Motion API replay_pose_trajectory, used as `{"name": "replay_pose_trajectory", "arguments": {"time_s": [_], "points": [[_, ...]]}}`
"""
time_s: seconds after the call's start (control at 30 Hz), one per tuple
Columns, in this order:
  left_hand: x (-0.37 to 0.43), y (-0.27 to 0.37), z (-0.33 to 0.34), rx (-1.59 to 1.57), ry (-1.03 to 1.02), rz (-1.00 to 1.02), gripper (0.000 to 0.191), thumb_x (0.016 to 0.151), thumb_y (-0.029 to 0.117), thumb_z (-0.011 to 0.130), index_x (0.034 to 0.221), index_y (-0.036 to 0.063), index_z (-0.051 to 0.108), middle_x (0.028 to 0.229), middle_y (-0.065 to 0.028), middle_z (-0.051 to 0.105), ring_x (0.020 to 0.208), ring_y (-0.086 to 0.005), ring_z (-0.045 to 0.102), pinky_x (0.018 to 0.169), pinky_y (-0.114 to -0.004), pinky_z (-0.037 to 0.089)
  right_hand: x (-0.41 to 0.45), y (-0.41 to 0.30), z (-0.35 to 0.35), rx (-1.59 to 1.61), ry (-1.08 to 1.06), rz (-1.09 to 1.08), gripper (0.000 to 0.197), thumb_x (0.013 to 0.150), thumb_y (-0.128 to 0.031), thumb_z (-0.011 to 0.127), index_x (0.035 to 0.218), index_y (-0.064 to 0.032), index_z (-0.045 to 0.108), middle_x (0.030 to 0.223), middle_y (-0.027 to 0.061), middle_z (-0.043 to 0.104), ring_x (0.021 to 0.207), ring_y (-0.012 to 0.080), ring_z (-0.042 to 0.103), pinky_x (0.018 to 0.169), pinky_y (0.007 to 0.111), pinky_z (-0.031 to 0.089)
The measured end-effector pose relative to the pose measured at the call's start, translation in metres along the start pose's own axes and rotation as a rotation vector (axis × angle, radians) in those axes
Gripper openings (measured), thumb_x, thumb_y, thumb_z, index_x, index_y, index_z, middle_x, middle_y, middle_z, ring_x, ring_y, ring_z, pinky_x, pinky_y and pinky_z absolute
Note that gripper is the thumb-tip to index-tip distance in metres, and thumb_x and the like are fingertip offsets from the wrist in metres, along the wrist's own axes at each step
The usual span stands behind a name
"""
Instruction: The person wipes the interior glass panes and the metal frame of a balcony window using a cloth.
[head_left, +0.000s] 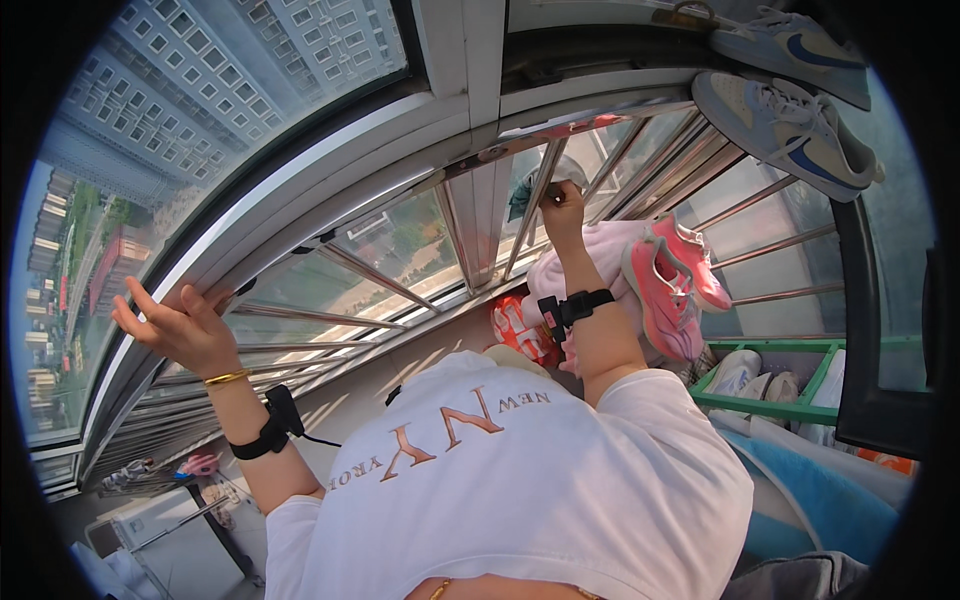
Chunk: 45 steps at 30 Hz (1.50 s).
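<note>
My left hand (180, 328) rests its wrist side near the metal window rail (199, 281), palm turned up, with its fingers spread and nothing in them. Farther right, my right hand (564, 206) reaches to the metal guard bars (541, 202) inside the window. Its fingers are closed on a small dark thing whose kind I cannot make out. A grey and green cloth (525, 196) shows beside that hand, behind a bar; part of it is hidden. Below and right of my right hand, a pair of pink sneakers (664, 289) lies on a pale pink blanket (592, 251).
Grey and blue sneakers (787, 139) stand at the upper right. A green-rimmed crate (795, 409) holds shoes at the right. An orange plastic bag (517, 326) lies below the bars. At the lower left is a white appliance or cabinet (176, 547). Tall buildings show outside.
</note>
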<state>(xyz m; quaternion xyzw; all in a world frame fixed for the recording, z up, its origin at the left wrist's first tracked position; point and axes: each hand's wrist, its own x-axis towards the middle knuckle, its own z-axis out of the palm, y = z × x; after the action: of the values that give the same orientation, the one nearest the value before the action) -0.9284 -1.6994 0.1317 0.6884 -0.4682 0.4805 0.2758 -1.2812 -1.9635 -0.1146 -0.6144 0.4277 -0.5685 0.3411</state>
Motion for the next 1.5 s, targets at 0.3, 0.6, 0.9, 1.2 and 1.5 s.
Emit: {"name": "replay_pose_trajectory", "arguments": {"time_s": [0.3, 0.6, 0.9, 1.2, 1.5], "points": [[0.003, 0.004, 0.000, -0.017, 0.006, -0.030, 0.062, 0.092, 0.050, 0.035, 0.135, 0.0046, 0.031, 0.135, -0.0295, 0.021, 0.127, -0.0453, 0.020, 0.103, -0.053, 0.019, -0.021, 0.077, 0.000, 0.453, -0.102, 0.640, 0.024, 0.074, -0.002, 0.062, 0.097, -0.0021, 0.056, 0.082, 0.0033, 0.057, 0.072, 0.0141, 0.057, 0.060, 0.026, 0.048], [0.002, 0.002, -0.003, -0.008, 0.023, -0.011, 0.060, 0.092, 0.048, 0.037, 0.135, 0.0059, 0.030, 0.135, -0.0283, 0.022, 0.127, -0.0450, 0.020, 0.103, -0.053, 0.020, 0.038, -0.097, -0.019, 0.907, -0.161, 0.305, 0.019, 0.080, 0.000, 0.061, 0.098, -0.0044, 0.056, 0.088, 0.0021, 0.059, 0.076, 0.0105, 0.059, 0.064, 0.023, 0.048], [0.001, 0.007, -0.003, 0.007, -0.010, -0.029, 0.061, 0.093, 0.048, 0.035, 0.136, 0.0055, 0.029, 0.136, -0.0245, 0.019, 0.130, -0.0419, 0.015, 0.104, -0.052, 0.020, 0.074, -0.121, -0.004, -0.284, 0.389, -0.545, 0.029, 0.074, 0.002, 0.055, 0.103, 0.0007, 0.051, 0.108, 0.0163, 0.045, 0.094, 0.0264, 0.049, 0.072, 0.030, 0.044], [-0.002, 0.001, -0.002, 0.013, 0.001, -0.036, 0.062, 0.092, 0.050, 0.034, 0.136, 0.0059, 0.029, 0.135, -0.0286, 0.021, 0.129, -0.0426, 0.019, 0.102, -0.051, 0.021, 0.021, -0.019, 0.017, -0.337, 0.403, -0.236, 0.036, 0.072, 0.000, 0.054, 0.107, 0.0042, 0.047, 0.119, 0.0282, 0.038, 0.112, 0.0455, 0.037, 0.095, 0.048, 0.029], [0.000, 0.001, 0.000, -0.006, -0.010, -0.017, 0.064, 0.092, 0.052, 0.033, 0.135, 0.0058, 0.030, 0.136, -0.0240, 0.018, 0.128, -0.0422, 0.018, 0.103, -0.052, 0.020, 0.027, -0.029, 0.019, 0.452, 0.397, 0.417, 0.016, 0.078, -0.003, 0.055, 0.093, 0.0017, 0.051, 0.086, 0.0054, 0.054, 0.071, 0.0151, 0.052, 0.063, 0.029, 0.045]]}}
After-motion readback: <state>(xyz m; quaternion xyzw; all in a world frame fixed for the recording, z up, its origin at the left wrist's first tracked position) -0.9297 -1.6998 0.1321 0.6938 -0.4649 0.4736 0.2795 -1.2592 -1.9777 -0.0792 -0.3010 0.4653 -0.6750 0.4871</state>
